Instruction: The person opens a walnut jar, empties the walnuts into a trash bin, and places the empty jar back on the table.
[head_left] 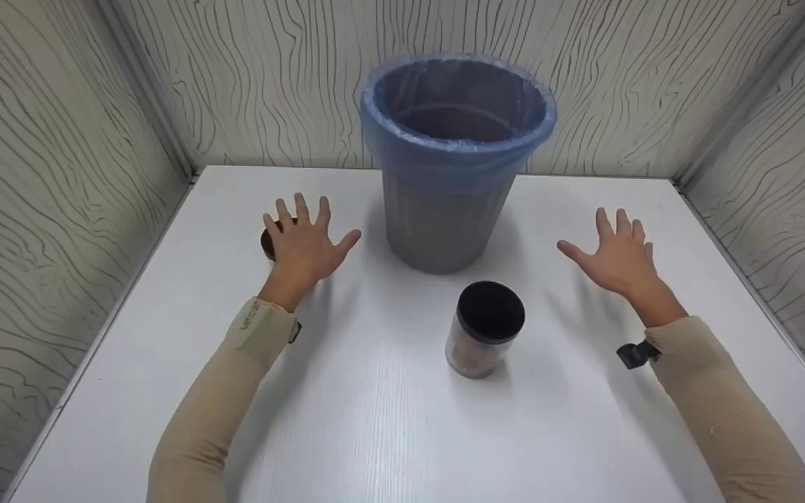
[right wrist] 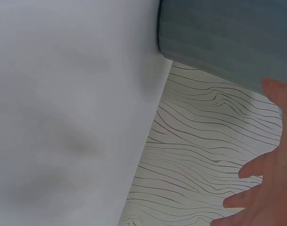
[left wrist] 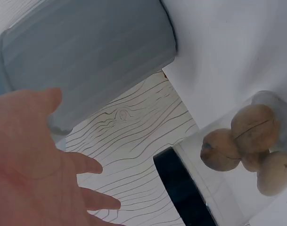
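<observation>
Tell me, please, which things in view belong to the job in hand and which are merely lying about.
Likely the job's, by nearness:
- left hand
- right hand
- left jar, holding round brown things
- front jar
- blue-lined bin

Likely just background:
- white table
- patterned walls
- black wristband

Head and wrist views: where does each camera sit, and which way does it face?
Head: worn on the head, facing forward and down over the table, bin and front jar; sleeves, left hand and right hand show.
Left wrist: on that wrist, facing past part of the left hand toward the bin and a clear jar of brown nuts.
Right wrist: on that wrist, facing past part of the right hand toward the bin and patterned wall.
Both wrist views share bin, table and wall.
</observation>
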Available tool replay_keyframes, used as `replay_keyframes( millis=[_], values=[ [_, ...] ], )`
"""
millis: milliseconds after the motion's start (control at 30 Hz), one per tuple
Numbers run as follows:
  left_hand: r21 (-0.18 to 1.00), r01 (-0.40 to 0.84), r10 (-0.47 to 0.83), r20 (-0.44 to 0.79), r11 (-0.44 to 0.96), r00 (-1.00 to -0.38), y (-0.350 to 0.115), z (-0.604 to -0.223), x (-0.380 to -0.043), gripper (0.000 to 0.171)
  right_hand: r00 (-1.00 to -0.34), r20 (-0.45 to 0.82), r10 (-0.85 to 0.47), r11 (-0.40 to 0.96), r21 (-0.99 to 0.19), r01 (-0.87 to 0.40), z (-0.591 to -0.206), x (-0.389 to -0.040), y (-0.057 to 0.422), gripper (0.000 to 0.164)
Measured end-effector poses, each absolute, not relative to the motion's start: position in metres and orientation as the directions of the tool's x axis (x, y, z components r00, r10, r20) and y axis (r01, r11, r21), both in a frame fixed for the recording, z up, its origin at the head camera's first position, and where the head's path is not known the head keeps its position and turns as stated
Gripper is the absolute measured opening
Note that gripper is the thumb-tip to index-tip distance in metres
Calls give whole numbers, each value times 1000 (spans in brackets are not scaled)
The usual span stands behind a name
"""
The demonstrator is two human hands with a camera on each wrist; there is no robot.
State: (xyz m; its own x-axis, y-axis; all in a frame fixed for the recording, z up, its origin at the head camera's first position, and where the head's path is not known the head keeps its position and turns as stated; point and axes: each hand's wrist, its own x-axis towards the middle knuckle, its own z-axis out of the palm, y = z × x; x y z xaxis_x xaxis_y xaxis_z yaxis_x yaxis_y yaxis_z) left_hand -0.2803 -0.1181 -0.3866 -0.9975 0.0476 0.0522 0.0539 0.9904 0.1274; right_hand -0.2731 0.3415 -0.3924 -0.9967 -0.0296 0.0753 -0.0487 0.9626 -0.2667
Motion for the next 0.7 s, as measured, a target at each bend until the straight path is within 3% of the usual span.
replay_keyframes(
  millis=[200, 467, 700],
  values=[
    [143, 131, 111, 137, 981, -984, -111, -389, -273, 79, -989, 99, -113, 930, -340, -140, -396, -268, 341, 97],
    [198, 309, 233, 329, 930, -915, -97, -389, -261, 46, -962, 119, -245, 853, -446, -272, -406, -259, 337, 66],
    [265, 522, 438, 318, 811, -841, -86, -392, -255, 37, -922, 94, -375, 774, -516, -367, -414, -249, 327, 51]
  ],
)
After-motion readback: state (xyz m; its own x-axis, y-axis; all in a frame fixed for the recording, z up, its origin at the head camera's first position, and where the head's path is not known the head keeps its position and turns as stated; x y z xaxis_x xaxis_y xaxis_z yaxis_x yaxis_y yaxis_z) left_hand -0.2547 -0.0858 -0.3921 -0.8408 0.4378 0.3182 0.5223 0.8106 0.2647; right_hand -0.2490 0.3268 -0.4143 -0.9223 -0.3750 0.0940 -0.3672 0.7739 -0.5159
